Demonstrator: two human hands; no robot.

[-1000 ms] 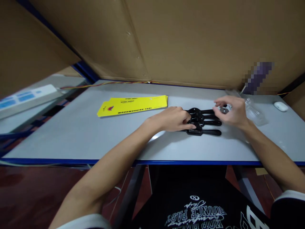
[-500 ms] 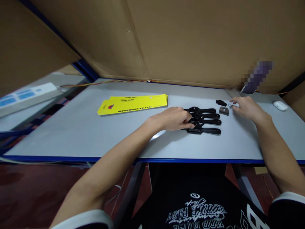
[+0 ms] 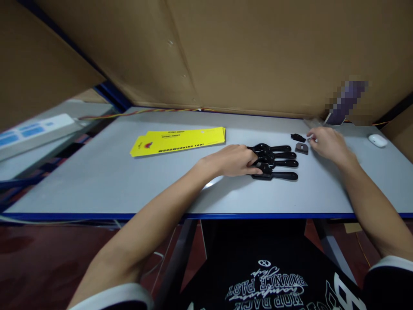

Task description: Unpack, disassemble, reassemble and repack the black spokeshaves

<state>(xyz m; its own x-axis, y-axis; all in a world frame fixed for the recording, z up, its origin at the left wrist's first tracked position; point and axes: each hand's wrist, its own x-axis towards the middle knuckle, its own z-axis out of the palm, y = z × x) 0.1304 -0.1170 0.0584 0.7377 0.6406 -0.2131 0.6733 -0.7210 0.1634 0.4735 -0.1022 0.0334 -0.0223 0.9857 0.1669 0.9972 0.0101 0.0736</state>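
Cardboard wall (image 3: 258, 51) backs a grey table (image 3: 97, 172) with a blue edge. Yellow boxes (image 3: 179, 140), flat, stacked, lie left of centre, well apart from both hands. Black tools (image 3: 279, 161), four in a tight row mid-table, handles pointing right. Left hand (image 3: 237, 160) rests palm-down on the tools' left ends, fingers curled together against them, thumb touching the nearest one; whether it actually grips is unclear. Right hand (image 3: 325, 144) on the table right of the tools, fingertips pinched on a small silver part (image 3: 310, 138), too small to identify. Grey plate (image 3: 301, 148) lies just beside that hand, black piece (image 3: 298, 137) just behind it. White mouse (image 3: 377, 140) sits far right.
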